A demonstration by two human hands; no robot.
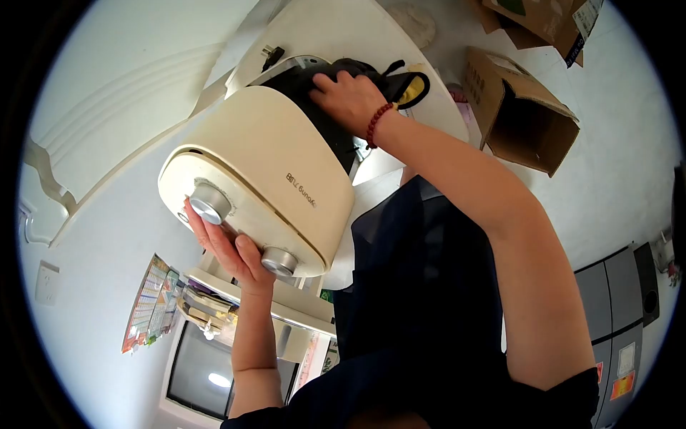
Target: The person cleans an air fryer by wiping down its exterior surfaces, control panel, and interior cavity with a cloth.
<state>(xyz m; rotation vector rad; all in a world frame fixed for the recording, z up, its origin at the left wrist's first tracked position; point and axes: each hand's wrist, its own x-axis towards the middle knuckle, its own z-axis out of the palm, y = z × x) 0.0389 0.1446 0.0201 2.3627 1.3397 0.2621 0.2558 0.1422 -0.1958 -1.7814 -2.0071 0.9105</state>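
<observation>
A cream appliance point(286, 157) with two silver knobs and "Joyoung" lettering, probably an air fryer, is tilted at the table's edge. Against its knobbed front lies my left hand point(239, 254), fingers long beside the upper knob point(210, 203) and thumb near the lower knob point(279, 262). What its fingertips grip is partly hidden. Behind the appliance, my right hand point(350, 100), with a red bead bracelet, presses curled fingers into a black cloth item point(379, 80) with a loop and a yellow patch. The appliance's dark back is partly covered by it.
A black plug point(271, 56) lies on the white tabletop point(336, 28). An open cardboard box point(529, 121) stands on the floor, with more cardboard point(536, 21) behind. A wall socket point(47, 282), a screen point(204, 368) and grey cabinets point(614, 300) are around.
</observation>
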